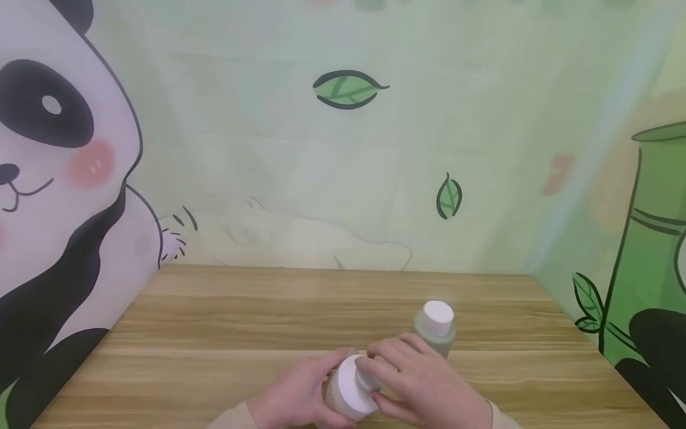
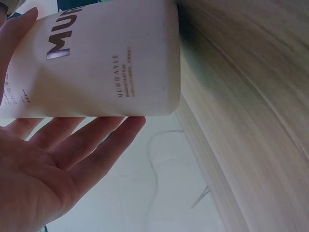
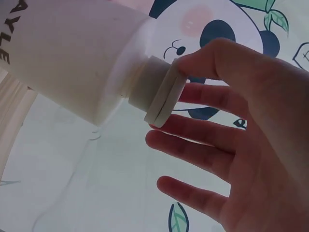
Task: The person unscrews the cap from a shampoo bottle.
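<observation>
A white bottle with dark MURRAYUE lettering is tilted just above or on the tabletop; I cannot tell if its base touches. My left hand grips the bottle's body, thumb on one side and fingers along the other. At the bottle's neck, my right hand pinches the rim of the pale cap between the thumb and a finger. The other right fingers stand apart from the cap in the right wrist view. The head view shows the white shoulder of the bottle between both hands.
Behind my right hand stands a second bottle, greyish green with a white cap, partly hidden by that hand. The wood-grain table ends at a pale green backdrop printed with a panda, leaves and bamboo.
</observation>
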Demonstrator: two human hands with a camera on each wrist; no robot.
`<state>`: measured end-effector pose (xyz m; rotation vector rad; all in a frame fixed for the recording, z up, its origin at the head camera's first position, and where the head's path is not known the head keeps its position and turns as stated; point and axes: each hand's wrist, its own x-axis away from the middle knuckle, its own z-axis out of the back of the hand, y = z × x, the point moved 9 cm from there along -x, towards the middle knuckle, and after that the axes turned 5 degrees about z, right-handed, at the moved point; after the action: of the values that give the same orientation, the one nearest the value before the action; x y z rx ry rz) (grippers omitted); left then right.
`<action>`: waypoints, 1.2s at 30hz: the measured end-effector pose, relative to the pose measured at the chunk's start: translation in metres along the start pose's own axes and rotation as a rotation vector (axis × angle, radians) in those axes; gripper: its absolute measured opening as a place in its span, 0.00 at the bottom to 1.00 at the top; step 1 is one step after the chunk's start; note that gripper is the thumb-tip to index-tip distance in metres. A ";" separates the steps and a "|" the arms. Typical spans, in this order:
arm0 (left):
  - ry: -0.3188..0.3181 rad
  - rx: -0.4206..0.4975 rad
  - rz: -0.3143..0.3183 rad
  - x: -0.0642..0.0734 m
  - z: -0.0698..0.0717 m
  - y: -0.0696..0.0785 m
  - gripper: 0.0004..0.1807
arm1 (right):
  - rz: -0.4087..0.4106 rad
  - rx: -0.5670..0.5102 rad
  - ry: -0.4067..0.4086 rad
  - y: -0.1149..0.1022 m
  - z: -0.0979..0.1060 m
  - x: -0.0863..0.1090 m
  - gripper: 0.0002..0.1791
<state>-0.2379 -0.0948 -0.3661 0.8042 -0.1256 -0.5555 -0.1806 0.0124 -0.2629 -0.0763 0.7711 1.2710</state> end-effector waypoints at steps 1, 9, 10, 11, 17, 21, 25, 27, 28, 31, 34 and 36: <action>0.002 -0.003 -0.002 0.000 0.000 0.000 0.42 | 0.009 -0.007 -0.004 -0.001 0.000 0.000 0.22; 0.077 -0.079 -0.071 -0.001 0.005 0.007 0.45 | 0.023 -0.004 -0.038 -0.001 0.000 0.000 0.28; 0.081 -0.081 -0.077 -0.001 0.005 0.007 0.45 | 0.013 0.002 -0.032 0.000 0.001 0.000 0.28; 0.085 -0.084 -0.077 -0.002 0.006 0.007 0.45 | 0.003 0.011 -0.025 0.002 0.002 0.000 0.27; 0.037 -0.025 -0.038 0.000 0.002 0.004 0.42 | -0.005 0.061 0.014 0.002 0.004 0.000 0.21; 0.000 0.006 -0.022 0.001 0.000 0.004 0.43 | 0.008 0.071 0.026 0.000 0.004 0.000 0.20; -0.012 0.016 -0.007 0.001 0.000 0.003 0.44 | 0.023 0.054 0.045 -0.002 0.004 0.000 0.23; -0.003 0.005 -0.008 0.000 0.001 0.004 0.43 | 0.026 0.053 0.039 -0.003 0.004 0.000 0.25; 0.002 -0.002 -0.010 -0.001 0.001 0.004 0.43 | 0.027 0.051 0.033 -0.003 0.004 0.000 0.26; 0.025 -0.021 -0.028 -0.001 0.002 0.006 0.42 | 0.029 0.049 0.013 -0.004 0.003 0.000 0.27; 0.044 -0.030 -0.038 0.000 0.003 0.006 0.41 | 0.035 0.052 -0.005 -0.005 0.003 0.000 0.29; 0.052 -0.026 -0.039 0.001 0.003 0.005 0.42 | 0.038 0.053 -0.016 -0.005 0.002 0.000 0.32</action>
<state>-0.2361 -0.0942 -0.3602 0.7959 -0.0550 -0.5718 -0.1749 0.0117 -0.2628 -0.0089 0.7957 1.2848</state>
